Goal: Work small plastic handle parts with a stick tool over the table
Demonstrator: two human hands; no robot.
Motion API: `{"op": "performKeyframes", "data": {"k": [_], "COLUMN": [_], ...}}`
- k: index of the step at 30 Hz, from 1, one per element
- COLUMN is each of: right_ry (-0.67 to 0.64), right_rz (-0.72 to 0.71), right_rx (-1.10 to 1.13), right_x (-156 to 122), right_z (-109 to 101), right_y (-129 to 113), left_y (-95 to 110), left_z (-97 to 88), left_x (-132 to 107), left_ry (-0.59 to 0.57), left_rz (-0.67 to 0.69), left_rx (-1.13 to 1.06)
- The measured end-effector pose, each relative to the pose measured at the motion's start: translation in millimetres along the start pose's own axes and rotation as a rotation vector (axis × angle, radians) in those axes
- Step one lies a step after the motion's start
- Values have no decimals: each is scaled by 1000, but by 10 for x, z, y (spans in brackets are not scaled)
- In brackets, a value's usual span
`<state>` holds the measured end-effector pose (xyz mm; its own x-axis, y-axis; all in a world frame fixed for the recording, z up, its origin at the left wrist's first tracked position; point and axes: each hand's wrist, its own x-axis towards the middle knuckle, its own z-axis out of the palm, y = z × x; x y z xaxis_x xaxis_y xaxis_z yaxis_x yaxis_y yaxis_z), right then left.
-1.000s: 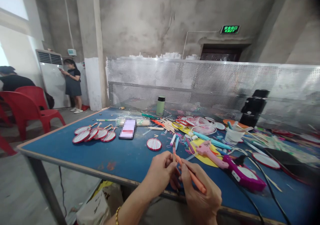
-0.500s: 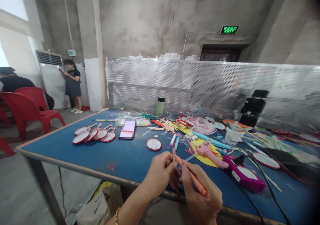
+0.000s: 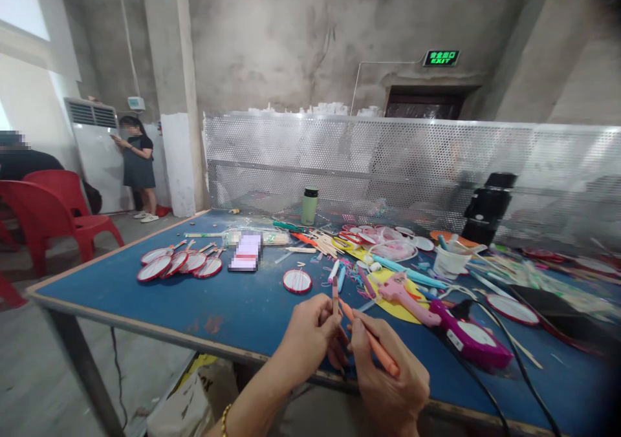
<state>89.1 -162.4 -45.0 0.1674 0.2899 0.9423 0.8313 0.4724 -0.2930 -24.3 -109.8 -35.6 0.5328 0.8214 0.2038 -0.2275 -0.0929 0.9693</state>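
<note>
My left hand [image 3: 310,337] is closed, pinching a thin wooden stick [image 3: 334,293] that stands upright between thumb and fingers. My right hand [image 3: 388,375] is closed around an orange pen-like tool [image 3: 376,350], whose tip meets the stick near my left fingers. Both hands hover over the near edge of the blue table [image 3: 233,301]. A single small round red-rimmed fan [image 3: 297,280] lies just beyond them.
Several finished red-rimmed fans [image 3: 177,264] lie at the left beside a phone [image 3: 246,253]. A pink glue gun [image 3: 402,291], a purple one [image 3: 470,340] with cords, a white cup [image 3: 449,261], a green bottle [image 3: 309,205] and scattered sticks fill the right. Red chairs [image 3: 48,211] and a standing person [image 3: 137,165] are at the left.
The view has shifted slightly; my hands keep the same hold on the stick and orange tool, with almost no movement.
</note>
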Motion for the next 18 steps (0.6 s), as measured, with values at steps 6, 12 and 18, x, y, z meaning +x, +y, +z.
{"op": "performKeyframes", "data": {"k": [6,12,18], "right_ry": [-6,-51,-45], "right_rz": [-1,-39,-35], "right_rx": [-3,67,22], "right_x": [10,-5,1], "right_z": [2,22,25], "right_y": [-6,14,14], "left_y": [-4,28,29], "left_z": [-3,1,3], "left_x": [5,-9,-12], "left_ry": [10,20,20], "left_rz": [6,27,26], "left_rx": [9,14,24]}}
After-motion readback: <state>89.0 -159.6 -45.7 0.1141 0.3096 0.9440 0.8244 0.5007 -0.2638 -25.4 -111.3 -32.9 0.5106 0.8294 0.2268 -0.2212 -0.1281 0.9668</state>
